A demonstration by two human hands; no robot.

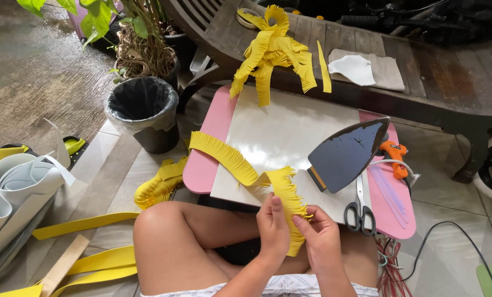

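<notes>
The left hand (pixel 272 224) has its grip closed on a yellow fringed strip (pixel 240 165), with the thumb on top and the fingers curled around the strip's bunched end. The right hand (pixel 320 234) pinches the same bunch from the other side, its fingertips narrowed onto the fringe; the two hands are almost touching. Both are held above the person's folded legs, just in front of the near edge of the white board (pixel 279 132).

From the hands the strip runs up and to the left across the near left corner of the white board, its cut fringe along one edge, and a short length hangs down between the hands. The white board lies on a small pink desk (pixel 205 165). On the right side of the board an iron (pixel 345 154) stands tipped up with its dark soleplate showing. Just right of the board's near corner lie scissors (pixel 360 212), and beyond them, near the iron's tip, an orange glue gun (pixel 395 157).

Past the far edge of the board, a pile of finished yellow fringe (pixel 273 55) hangs over a wooden bench (pixel 422 66). Left of the board, on the floor, stands a black bin (pixel 144 113), with more yellow strips (pixel 97 264) lying nearer the person.
</notes>
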